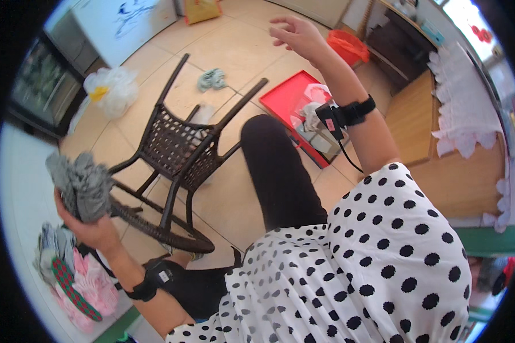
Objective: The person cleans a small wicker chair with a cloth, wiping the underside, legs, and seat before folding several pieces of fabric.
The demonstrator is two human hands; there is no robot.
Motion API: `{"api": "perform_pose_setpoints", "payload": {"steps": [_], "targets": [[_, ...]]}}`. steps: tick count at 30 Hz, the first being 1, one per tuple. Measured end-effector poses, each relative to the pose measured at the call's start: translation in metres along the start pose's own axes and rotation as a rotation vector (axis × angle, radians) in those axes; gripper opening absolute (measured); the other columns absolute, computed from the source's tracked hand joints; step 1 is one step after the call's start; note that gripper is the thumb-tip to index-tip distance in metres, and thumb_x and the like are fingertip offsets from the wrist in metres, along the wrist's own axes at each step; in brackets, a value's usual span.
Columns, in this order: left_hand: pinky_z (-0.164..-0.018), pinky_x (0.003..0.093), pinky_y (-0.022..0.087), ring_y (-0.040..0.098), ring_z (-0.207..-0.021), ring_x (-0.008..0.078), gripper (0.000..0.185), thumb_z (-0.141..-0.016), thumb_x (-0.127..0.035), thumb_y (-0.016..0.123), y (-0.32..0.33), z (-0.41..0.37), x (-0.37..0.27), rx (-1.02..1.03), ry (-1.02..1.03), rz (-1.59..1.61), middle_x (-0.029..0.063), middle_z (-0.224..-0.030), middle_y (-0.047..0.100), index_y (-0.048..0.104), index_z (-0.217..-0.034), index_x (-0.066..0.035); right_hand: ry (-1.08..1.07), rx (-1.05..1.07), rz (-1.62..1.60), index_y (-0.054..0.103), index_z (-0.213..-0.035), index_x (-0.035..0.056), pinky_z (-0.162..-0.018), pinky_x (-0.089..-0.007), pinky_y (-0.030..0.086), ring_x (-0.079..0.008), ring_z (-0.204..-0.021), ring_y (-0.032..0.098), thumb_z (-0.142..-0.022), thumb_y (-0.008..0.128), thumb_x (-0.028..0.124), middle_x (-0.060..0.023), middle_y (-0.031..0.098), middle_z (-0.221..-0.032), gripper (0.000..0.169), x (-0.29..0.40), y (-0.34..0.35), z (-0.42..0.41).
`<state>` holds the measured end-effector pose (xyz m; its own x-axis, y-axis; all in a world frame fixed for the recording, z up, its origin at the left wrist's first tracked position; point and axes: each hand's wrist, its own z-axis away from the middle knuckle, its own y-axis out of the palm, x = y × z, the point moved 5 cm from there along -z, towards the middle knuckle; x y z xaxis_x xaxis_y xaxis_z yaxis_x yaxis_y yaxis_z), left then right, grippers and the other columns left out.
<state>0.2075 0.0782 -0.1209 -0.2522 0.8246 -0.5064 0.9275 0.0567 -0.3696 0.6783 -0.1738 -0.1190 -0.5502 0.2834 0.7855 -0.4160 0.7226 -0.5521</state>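
My left hand is at the left of the view, gripping a crumpled grey cloth. My right hand is raised at the upper middle, its fingers apart and bent, with nothing in it. Between my arms a dark brown woven chair lies tipped over on the tiled floor, its legs pointing up and away. Beyond the chair, a pale green cloth lies crumpled on the floor. Beside my knee is a flat red box or lid with papers and a whitish crumpled item in it.
A white plastic bag stands left of the chair. Pink and grey fabrics are piled at lower left. A bin with a red liner stands beyond my right forearm. Wooden furniture with a lace-edged cover is at the right.
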Motion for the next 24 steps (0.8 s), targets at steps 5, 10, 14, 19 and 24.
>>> {"api": "perform_pose_setpoints", "payload": {"steps": [5, 10, 14, 19, 24], "targets": [[-0.109, 0.037, 0.036, 0.053, -0.125, 0.0286, 0.058, -0.087, -0.008, 0.067, -0.032, -0.001, 0.055, 0.041, -0.041, -0.175, 0.018, -0.136, 0.056, 0.045, -0.14, 0.002, 0.593, 0.004, 0.232, 0.068, -0.117, 0.0058, -0.068, -0.0358, 0.057, -0.0206, -0.072, 0.07, -0.085, 0.063, 0.04, -0.0141, 0.072, -0.097, 0.047, -0.211, 0.002, 0.072], [-0.097, 0.0341, 0.048, 0.057, -0.117, 0.0234, 0.056, -0.088, 0.002, 0.062, -0.025, 0.008, 0.099, 0.098, -0.295, 0.061, 0.0166, -0.13, 0.058, 0.042, -0.14, 0.004, 0.77, -0.14, 0.561, 0.059, -0.129, 0.0066, -0.095, -0.0427, 0.05, -0.0387, -0.112, 0.063, -0.079, 0.069, 0.027, -0.025, 0.066, -0.118, 0.055, -0.29, -0.003, 0.185], [-0.098, 0.0347, 0.048, 0.056, -0.117, 0.0237, 0.055, -0.089, 0.002, 0.061, -0.037, 0.003, 0.094, 0.12, -0.332, 0.103, 0.0168, -0.133, 0.055, 0.041, -0.14, 0.006, 0.909, -0.189, 0.472, 0.039, -0.144, 0.0074, -0.098, -0.0442, 0.049, -0.0403, -0.115, 0.061, -0.078, 0.07, 0.026, -0.0273, 0.064, -0.12, 0.075, -0.315, 0.007, 0.206], [-0.101, 0.0354, 0.047, 0.057, -0.115, 0.0241, 0.056, -0.088, -0.002, 0.061, -0.048, -0.005, 0.07, 0.164, -0.336, 0.007, 0.0155, -0.132, 0.056, 0.041, -0.14, 0.005, 0.948, -0.233, 0.601, 0.048, -0.136, 0.0061, -0.092, -0.0465, 0.052, -0.0392, -0.11, 0.064, -0.08, 0.068, 0.023, -0.0269, 0.066, -0.114, 0.062, -0.333, 0.016, 0.199], [-0.104, 0.0348, 0.044, 0.055, -0.119, 0.0247, 0.055, -0.09, -0.001, 0.06, -0.052, -0.007, 0.067, 0.186, -0.31, -0.09, 0.0155, -0.133, 0.055, 0.039, -0.141, 0.006, 0.862, -0.09, 0.662, 0.069, -0.106, 0.0022, -0.087, -0.0478, 0.053, -0.0417, -0.103, 0.065, -0.08, 0.067, 0.02, -0.0271, 0.068, -0.107, 0.031, -0.323, 0.001, 0.198]]}}
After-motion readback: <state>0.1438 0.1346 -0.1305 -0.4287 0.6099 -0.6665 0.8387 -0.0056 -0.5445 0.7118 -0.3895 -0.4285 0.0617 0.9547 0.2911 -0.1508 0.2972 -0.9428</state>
